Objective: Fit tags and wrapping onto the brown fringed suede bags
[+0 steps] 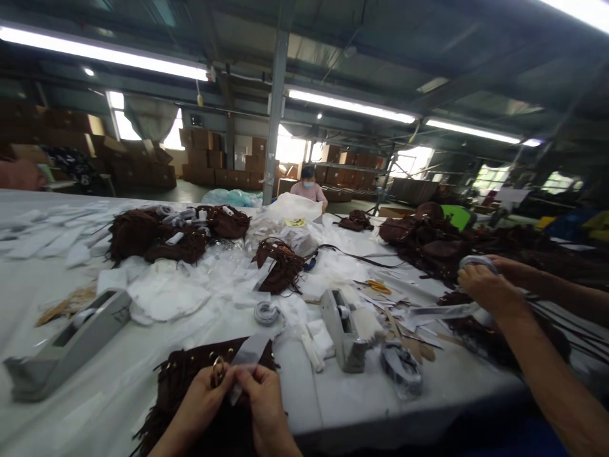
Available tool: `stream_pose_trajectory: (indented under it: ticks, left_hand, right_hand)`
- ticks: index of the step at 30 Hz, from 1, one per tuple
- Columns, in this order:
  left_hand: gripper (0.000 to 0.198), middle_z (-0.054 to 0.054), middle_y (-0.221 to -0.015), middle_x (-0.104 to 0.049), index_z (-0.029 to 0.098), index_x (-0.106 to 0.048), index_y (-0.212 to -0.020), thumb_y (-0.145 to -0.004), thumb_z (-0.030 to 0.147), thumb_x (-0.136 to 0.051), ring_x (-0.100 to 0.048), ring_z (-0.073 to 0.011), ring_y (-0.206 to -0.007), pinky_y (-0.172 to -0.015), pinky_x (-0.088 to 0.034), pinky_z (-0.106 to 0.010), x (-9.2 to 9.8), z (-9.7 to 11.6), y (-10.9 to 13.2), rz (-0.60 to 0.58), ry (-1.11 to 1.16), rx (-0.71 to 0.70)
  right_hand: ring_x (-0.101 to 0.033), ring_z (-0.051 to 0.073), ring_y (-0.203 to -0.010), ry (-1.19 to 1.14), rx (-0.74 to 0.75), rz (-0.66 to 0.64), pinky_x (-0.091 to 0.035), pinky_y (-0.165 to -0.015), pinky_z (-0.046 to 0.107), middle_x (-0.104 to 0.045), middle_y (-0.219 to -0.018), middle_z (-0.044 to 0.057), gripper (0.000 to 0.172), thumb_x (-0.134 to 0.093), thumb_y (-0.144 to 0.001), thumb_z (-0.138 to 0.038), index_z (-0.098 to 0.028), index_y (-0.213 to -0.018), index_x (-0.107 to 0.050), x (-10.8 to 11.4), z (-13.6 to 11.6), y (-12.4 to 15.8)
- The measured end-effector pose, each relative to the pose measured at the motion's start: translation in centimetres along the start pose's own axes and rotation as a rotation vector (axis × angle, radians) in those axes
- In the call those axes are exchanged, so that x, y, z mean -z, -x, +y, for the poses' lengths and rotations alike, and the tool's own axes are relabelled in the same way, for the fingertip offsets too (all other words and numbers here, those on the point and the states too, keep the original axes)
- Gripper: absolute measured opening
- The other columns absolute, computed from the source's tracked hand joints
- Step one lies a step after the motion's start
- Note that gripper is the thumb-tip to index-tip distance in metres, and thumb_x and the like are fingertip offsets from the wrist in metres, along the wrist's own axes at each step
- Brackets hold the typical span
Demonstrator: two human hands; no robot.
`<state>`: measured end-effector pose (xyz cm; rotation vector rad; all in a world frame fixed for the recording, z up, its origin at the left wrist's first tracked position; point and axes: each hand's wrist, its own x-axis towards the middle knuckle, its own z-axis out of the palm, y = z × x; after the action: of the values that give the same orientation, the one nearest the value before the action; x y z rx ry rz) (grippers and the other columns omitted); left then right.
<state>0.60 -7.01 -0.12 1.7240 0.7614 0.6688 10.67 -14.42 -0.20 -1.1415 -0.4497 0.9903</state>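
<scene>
My left hand and my right hand meet at the table's front edge, fingertips pinched together on a pale translucent strip. Beside the left fingers a gold-coloured metal ring shows. Under both hands lies a dark brown fringed bag with metal eyelets along its upper edge. Part of the strip is covered by my fingers, and the bag's lower part runs into shadow. A roll of grey-white strip lies just beyond the bag.
Grey tape dispensers stand left and right of the bag. Yellow-handled scissors, a wrapped coil and more brown fringed bags cover the table. At right, a co-worker's hands handle pale strip. Another person sits opposite.
</scene>
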Motion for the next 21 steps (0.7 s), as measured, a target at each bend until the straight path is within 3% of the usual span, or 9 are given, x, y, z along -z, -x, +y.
stream_pose_trajectory:
  ticks: [6, 11, 17, 21]
  left_hand:
    - [0.058, 0.003, -0.058, -0.038, 0.017, -0.046, -0.062, -0.077, 0.073, -0.047, -0.033, -0.0112, -0.055, -0.052, -0.029, -0.024, 1.2, 0.7, -0.2, 0.034, 0.049, -0.01]
    - [0.069, 0.004, -0.051, -0.033, 0.017, -0.054, -0.072, -0.084, 0.074, -0.018, -0.031, -0.0121, -0.048, -0.048, -0.025, -0.025, 2.2, 1.3, 0.1, -0.025, 0.183, 0.111]
    - [0.06, 0.001, -0.061, -0.043, 0.016, -0.054, -0.071, -0.09, 0.064, -0.023, -0.038, -0.0139, -0.058, -0.057, -0.031, -0.027, 2.4, 1.9, 0.1, -0.031, 0.089, 0.0]
    - [0.046, 0.002, -0.066, -0.044, 0.017, -0.051, -0.074, -0.087, 0.06, -0.043, -0.039, -0.013, -0.061, -0.057, -0.032, -0.025, 2.8, 1.9, -0.1, -0.006, 0.027, -0.021]
  right_hand:
    - [-0.043, 0.008, -0.046, -0.028, 0.001, 0.078, -0.033, -0.046, 0.02, -0.059, -0.052, 0.0, 0.045, -0.079, -0.059, -0.055, -0.012, -0.061, -0.066, -0.2, -0.7, -0.1]
    - [-0.055, 0.012, -0.054, -0.219, -0.098, 0.052, -0.043, -0.052, 0.022, -0.063, -0.058, 0.001, 0.043, -0.081, -0.058, -0.052, -0.013, -0.063, -0.065, -0.2, -1.2, -0.1]
    - [-0.061, 0.014, -0.063, -0.358, -0.107, 0.09, -0.05, -0.064, 0.025, -0.068, -0.069, 0.002, 0.039, -0.086, -0.056, -0.043, -0.012, -0.072, -0.069, -0.5, -2.2, -0.7]
    - [-0.062, 0.015, -0.066, -0.384, -0.101, 0.087, -0.051, -0.066, 0.025, -0.069, -0.072, 0.003, 0.038, -0.085, -0.058, -0.042, -0.011, -0.074, -0.069, -0.5, -2.7, -1.4]
